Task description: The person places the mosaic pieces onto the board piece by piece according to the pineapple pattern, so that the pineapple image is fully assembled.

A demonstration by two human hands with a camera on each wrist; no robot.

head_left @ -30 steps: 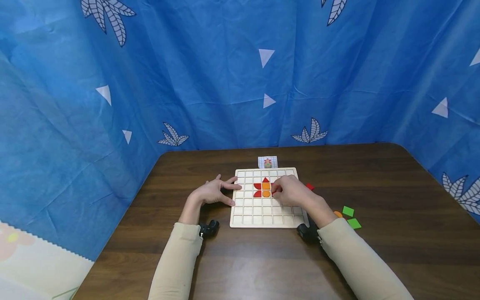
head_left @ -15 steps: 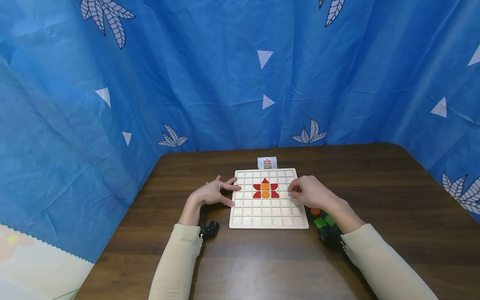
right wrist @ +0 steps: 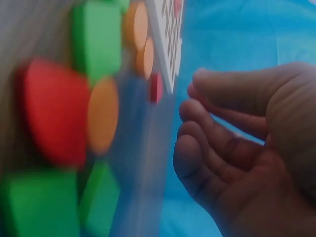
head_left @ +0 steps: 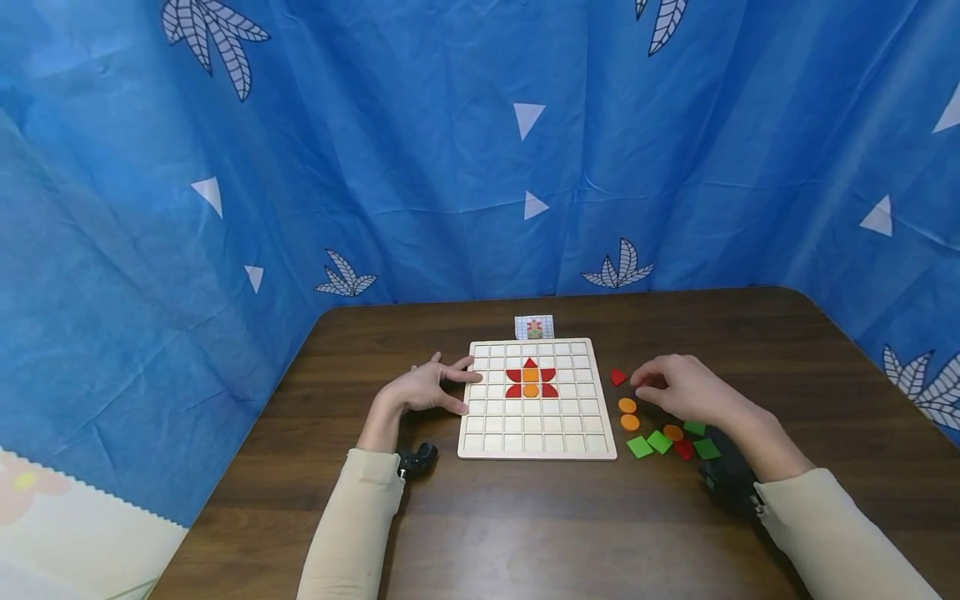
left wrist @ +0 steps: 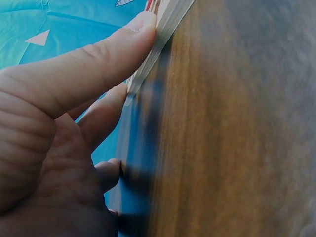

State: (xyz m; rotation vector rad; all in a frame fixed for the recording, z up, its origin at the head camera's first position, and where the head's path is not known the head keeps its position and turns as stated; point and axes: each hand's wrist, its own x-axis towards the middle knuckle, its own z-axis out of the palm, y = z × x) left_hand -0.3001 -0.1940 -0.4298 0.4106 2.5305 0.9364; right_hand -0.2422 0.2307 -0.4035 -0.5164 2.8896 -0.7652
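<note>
A pale grid board [head_left: 501, 444] lies flat on the table, bearing a small figure of red and orange pieces around an orange square [head_left: 531, 375]. My left hand [head_left: 422, 388] rests at the board's left edge, thumb and forefinger touching it with the fingers spread. In the left wrist view the thumb [left wrist: 98, 66] presses against the board's side. To the right of the board hovers my right hand [head_left: 686, 388], fingers loosely bent and holding nothing. It is nearest a red piece [head_left: 618, 377] and two orange discs, the upper one [head_left: 627, 406] closer.
Several green squares, such as the leftmost [head_left: 640, 447], lie at the board's lower right with another orange disc [head_left: 673, 432] and a red piece [head_left: 683, 450]. A small pattern card [head_left: 534, 327] lies behind the board. Blue curtain [head_left: 465, 167] hangs beyond the dark wooden table [head_left: 525, 533].
My right hand has let go of a red piece at the figure's lower right and moved rightward off the board, uncovering the loose pieces. My left hand has stayed in place.
</note>
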